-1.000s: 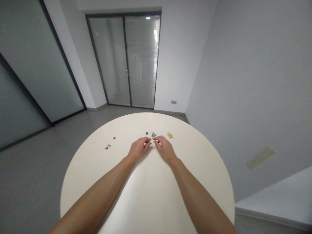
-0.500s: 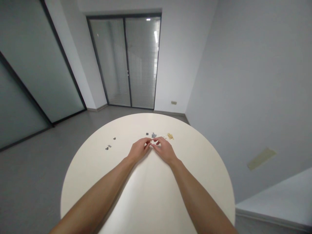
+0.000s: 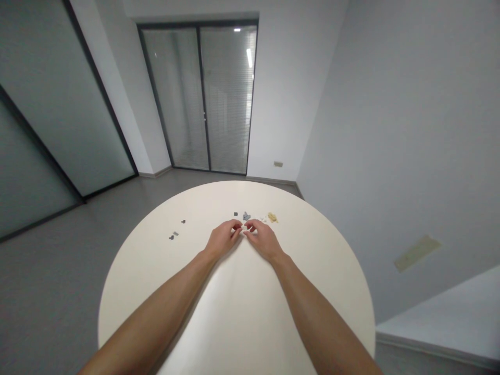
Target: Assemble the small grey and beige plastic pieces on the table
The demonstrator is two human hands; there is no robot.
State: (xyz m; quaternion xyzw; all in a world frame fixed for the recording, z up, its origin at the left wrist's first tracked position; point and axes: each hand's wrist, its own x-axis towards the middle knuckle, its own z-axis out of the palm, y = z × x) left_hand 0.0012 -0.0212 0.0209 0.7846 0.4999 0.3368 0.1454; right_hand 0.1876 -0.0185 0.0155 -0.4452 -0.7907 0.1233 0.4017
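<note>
My left hand [image 3: 224, 237] and my right hand [image 3: 264, 239] meet over the table, fingertips almost touching. Between them they pinch a small cream-white piece [image 3: 244, 228], partly covered by the fingers; its exact kind is too small to make out. Just beyond the fingertips lies a little heap of blue-grey pieces [image 3: 246, 216]. A dark grey piece [image 3: 235, 214] sits to its left. Several white pieces [image 3: 263, 219] are close behind my right hand, and a pile of yellow pieces [image 3: 272, 217] lies to their right.
On the left of the round white table [image 3: 250, 323] lie a dark piece [image 3: 183, 222], a grey flat piece [image 3: 175, 234] and another dark piece [image 3: 171, 238]. Beyond the table stands a glass door [image 3: 226, 99]; a grey wall [image 3: 406, 135] rises on the right.
My fingertips have parted slightly, and more of the cream-white piece shows between them. The pieces on the table have stayed in place.
</note>
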